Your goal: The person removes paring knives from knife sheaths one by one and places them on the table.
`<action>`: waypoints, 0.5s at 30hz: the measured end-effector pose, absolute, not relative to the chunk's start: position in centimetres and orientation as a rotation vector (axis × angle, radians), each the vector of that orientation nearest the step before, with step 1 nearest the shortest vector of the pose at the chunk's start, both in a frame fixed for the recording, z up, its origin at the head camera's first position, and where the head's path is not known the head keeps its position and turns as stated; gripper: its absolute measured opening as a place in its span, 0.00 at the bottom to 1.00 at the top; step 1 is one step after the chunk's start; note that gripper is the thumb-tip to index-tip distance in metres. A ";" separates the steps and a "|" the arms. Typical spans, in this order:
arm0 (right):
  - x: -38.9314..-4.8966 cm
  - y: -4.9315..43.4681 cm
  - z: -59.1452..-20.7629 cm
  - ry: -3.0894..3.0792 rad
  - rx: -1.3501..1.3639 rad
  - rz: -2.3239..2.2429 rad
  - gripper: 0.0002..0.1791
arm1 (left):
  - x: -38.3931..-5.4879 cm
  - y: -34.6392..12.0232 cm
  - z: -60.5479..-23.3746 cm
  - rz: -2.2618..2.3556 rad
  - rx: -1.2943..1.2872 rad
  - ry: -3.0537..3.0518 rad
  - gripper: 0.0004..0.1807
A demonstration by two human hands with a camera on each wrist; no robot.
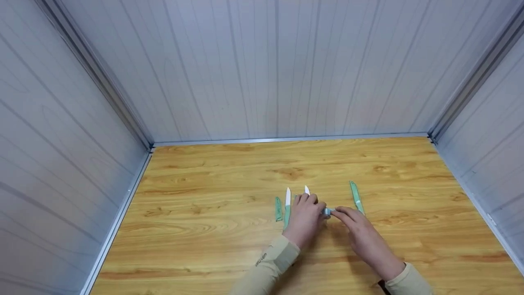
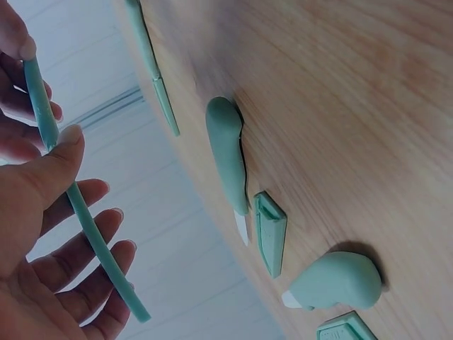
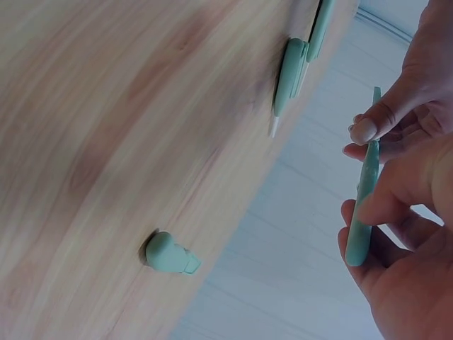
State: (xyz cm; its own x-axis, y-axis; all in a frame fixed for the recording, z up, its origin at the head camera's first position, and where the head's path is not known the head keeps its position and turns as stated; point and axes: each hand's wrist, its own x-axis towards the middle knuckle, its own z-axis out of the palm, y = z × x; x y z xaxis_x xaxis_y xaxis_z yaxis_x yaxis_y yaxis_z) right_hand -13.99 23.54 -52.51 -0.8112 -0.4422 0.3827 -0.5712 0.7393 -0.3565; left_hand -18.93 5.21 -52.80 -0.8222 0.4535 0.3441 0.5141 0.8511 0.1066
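A green paring knife (image 3: 364,205) is held in the air between both hands. My right hand (image 1: 364,235) grips its handle (image 2: 39,99) with thumb and fingers. My left hand (image 1: 306,217) pinches the slim green sheath (image 2: 106,255) at the other end, thumb on one side and fingers behind. No bare blade shows between handle and sheath. On the table by my left hand lie an unsheathed knife (image 1: 287,200) with a white blade and a loose sheath (image 1: 278,209). Another bare knife (image 2: 228,152) and its loose sheath (image 2: 271,237) lie nearby, mostly covered by that hand in the head view.
A sheathed green knife (image 1: 355,196) lies on the wooden table (image 1: 204,246), just beyond my right hand. Pale panel walls (image 1: 254,73) enclose the table at the back and on both sides.
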 end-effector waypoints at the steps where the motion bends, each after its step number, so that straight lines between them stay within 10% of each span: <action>1: -14.0 23.5 -52.5 -2.662 0.797 0.672 0.43 | -18.9 5.1 -52.8 -0.282 -0.727 -2.718 0.12; 15: -13.7 22.8 -52.6 -2.571 0.812 0.647 0.33 | -17.6 4.3 -53.3 -0.431 -0.677 -2.655 0.15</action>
